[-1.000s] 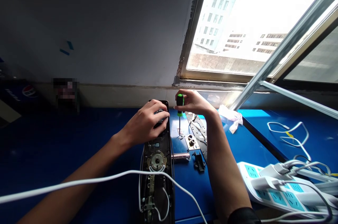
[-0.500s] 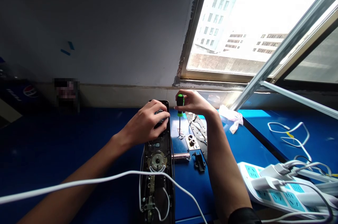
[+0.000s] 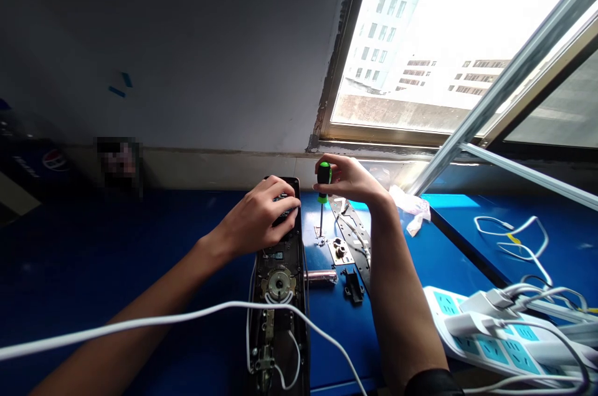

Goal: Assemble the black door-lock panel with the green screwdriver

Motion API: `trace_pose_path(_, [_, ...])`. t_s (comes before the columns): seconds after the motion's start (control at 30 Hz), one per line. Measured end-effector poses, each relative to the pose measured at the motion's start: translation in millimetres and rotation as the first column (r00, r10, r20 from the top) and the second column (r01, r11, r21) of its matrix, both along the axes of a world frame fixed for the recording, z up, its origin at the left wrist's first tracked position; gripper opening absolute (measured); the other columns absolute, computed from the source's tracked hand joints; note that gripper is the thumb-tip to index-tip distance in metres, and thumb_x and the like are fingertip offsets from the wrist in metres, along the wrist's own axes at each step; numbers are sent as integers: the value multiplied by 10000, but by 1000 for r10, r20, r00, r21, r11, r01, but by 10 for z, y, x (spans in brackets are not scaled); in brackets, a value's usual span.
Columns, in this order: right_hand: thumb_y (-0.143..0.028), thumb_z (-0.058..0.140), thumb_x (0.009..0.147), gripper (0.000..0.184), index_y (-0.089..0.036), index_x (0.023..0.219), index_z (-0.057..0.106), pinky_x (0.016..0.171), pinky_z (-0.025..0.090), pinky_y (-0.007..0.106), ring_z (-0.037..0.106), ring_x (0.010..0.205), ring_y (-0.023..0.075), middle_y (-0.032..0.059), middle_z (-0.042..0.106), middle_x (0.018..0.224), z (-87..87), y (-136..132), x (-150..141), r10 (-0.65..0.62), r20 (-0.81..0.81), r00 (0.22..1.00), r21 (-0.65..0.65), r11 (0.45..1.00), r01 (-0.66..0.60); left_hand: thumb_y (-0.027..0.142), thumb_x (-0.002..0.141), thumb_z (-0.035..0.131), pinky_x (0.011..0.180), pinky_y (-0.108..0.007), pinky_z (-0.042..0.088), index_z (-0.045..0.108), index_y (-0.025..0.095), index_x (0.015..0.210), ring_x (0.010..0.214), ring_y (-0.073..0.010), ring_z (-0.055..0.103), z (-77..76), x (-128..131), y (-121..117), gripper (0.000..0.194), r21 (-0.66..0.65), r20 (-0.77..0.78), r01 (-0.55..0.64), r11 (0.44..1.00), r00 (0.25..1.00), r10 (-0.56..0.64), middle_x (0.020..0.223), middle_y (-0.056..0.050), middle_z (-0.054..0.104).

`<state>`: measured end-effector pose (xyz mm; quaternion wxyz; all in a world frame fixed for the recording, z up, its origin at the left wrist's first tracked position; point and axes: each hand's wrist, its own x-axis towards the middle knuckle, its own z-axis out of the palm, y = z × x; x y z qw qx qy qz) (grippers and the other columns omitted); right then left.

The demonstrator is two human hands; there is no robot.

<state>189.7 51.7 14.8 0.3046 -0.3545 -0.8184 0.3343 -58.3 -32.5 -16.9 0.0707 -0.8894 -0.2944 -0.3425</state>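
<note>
My left hand [image 3: 266,212] grips the upper end of a long black door lock housing [image 3: 290,246], its fingers curled over a dark circuit board partly hidden beneath them. Exposed inside the housing are a round metal mechanism [image 3: 279,284] and thin wires. In my right hand [image 3: 348,179] is a green-and-black screwdriver [image 3: 323,181], held upright with its tip down over several tiny screws [image 3: 321,241]. Whether the tip touches a screw I cannot tell. Beside them lie a square metal plate [image 3: 340,251], a long dark backplate [image 3: 359,234] and a black plastic bracket [image 3: 354,287].
A white cable [image 3: 187,316] crosses low in front of the housing. To the right is a white power strip [image 3: 486,334] with plugs and cords. A pinkish cylinder [image 3: 322,278] lies by the housing. Crumpled plastic [image 3: 413,209] and a metal frame bar [image 3: 448,153] stand near the window.
My right hand and the screwdriver have shifted slightly to the right and up. My left hand stays in place on the housing.
</note>
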Motion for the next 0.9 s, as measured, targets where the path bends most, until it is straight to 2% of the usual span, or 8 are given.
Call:
trace_pose_path(0.23, [-260,791,742,264,-206,904,589,509,486,242,606,596,117,-38,604,702,24,-26,-1,-9,0,1000,25,1000,9,175,988,587,921,-437,573,737,136,1058,1080,-272,600,-11,-17,9,170,-20,-20,-9,1000,1000,9,1069,-128,684])
trace_pose_path(0.37, [-246,785,718,290,-200,941,605,525,509,240,628,640,126,-33,611,744,85,-80,-15,-30,-66,997,35,999,33,183,986,587,892,-420,573,738,156,1063,1059,-262,605,20,-44,10,171,-54,-18,0,999,1000,-1,1068,-121,687])
trace_pose_path(0.53, [-248,764,728,304,-219,1006,643,499,487,248,589,583,111,-52,577,684,237,-215,-32,-143,-188,972,89,983,162,181,945,620,898,-387,567,741,173,1129,1031,-241,636,154,-152,-41,220,-198,2,50,979,999,-51,1045,-98,712])
trace_pose_path(0.7, [-371,774,782,349,-257,1076,626,477,518,280,630,599,137,-40,602,723,365,-360,-107,-158,-347,925,167,960,226,268,912,709,906,-361,556,750,218,1203,975,-216,682,279,-252,-103,298,-353,-26,88,931,994,-104,1065,-70,740])
trace_pose_path(0.8, [-398,765,814,330,-275,1069,596,483,541,290,627,583,130,-39,606,745,392,-413,-177,-173,-407,897,244,926,289,341,896,770,826,-337,551,767,223,1185,930,-208,683,291,-254,-101,312,-401,-9,127,907,990,-143,1020,-62,757])
trace_pose_path(0.9, [-430,740,853,310,-292,1080,580,488,550,299,638,598,136,-34,606,766,388,-435,-221,-156,-429,890,314,898,309,319,895,789,779,-325,543,795,211,1113,874,-199,681,266,-232,-71,244,-392,39,137,910,991,-132,943,-55,772])
